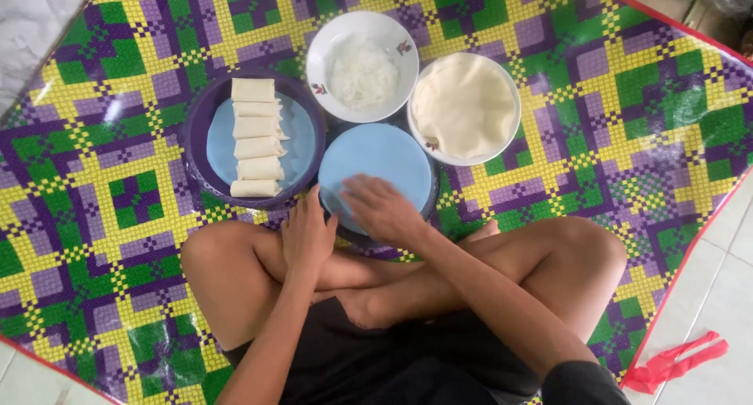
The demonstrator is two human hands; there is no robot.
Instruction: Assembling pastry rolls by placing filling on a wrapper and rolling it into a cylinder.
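I sit cross-legged on a patterned mat. My right hand [382, 207] lies flat, fingers spread, on the near part of a round light-blue plate [382, 158] in front of me. My left hand [307, 234] rests beside that plate's left rim, above my crossed legs, holding nothing. To the left, a purple-rimmed blue plate [302, 142] carries a column of several pale rolled wrappers [256, 137]. Behind, a white bowl [323, 56] holds white shredded filling [363, 74], and a white dish [510, 83] holds a stack of round cream wrappers [464, 103].
The woven mat [620, 99] is checked in yellow, green and purple with a red edge. Pale floor tiles show at the right, with a red plastic strip [674, 362] lying on them. My knees flank the blue plate.
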